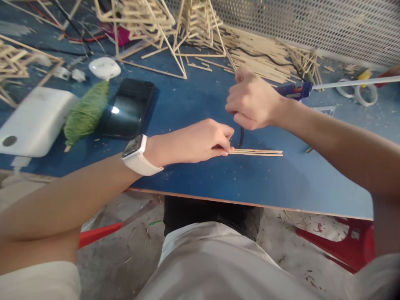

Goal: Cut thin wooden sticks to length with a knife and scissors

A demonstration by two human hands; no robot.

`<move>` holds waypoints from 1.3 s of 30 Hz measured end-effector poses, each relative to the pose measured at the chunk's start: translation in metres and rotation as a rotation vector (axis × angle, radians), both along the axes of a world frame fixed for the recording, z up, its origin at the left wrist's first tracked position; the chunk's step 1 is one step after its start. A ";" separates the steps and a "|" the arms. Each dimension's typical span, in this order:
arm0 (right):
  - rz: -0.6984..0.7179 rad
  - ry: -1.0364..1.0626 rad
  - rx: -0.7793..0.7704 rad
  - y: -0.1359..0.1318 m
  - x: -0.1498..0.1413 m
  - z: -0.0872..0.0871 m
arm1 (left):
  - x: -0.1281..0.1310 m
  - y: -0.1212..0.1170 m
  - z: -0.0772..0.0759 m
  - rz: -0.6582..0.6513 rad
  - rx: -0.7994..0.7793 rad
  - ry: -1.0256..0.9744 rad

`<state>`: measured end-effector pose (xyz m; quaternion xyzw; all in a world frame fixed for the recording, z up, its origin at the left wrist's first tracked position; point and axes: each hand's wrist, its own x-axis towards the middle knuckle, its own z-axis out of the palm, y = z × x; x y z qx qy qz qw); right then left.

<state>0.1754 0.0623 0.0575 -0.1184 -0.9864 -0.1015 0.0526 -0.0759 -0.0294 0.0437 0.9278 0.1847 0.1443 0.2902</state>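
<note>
My left hand [209,139], with a watch [134,149] on its wrist, rests low over the blue table. Its thumb and fingers pinch a few thin wooden sticks [258,152], whose free ends point right, side by side. Just above and to the right, my right hand [251,98] is closed in a fist. From under it a slim dark tool [241,136] points down toward the sticks; the fist hides most of it, so its kind cannot be made out. Behind my right wrist lies a blue glue gun [293,90] with a long pale glue stick [356,83] coming out of it.
Wooden stick frames [146,25] and a pile of loose sticks [259,54] line the back, before a perforated metal panel [312,25]. At left are a phone [129,108], green twine [87,110] and a white power bank [34,121]. Tape rolls [365,94] lie right.
</note>
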 end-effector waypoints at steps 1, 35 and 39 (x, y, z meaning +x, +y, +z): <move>-0.010 0.005 -0.015 -0.003 0.000 -0.007 | 0.000 0.001 0.000 -0.001 0.005 0.006; -0.046 -0.073 -0.290 -0.002 -0.006 -0.035 | 0.000 0.001 -0.003 -0.007 0.031 0.004; -0.082 -0.014 -0.400 -0.005 -0.013 -0.036 | 0.000 0.000 -0.004 -0.012 0.043 0.001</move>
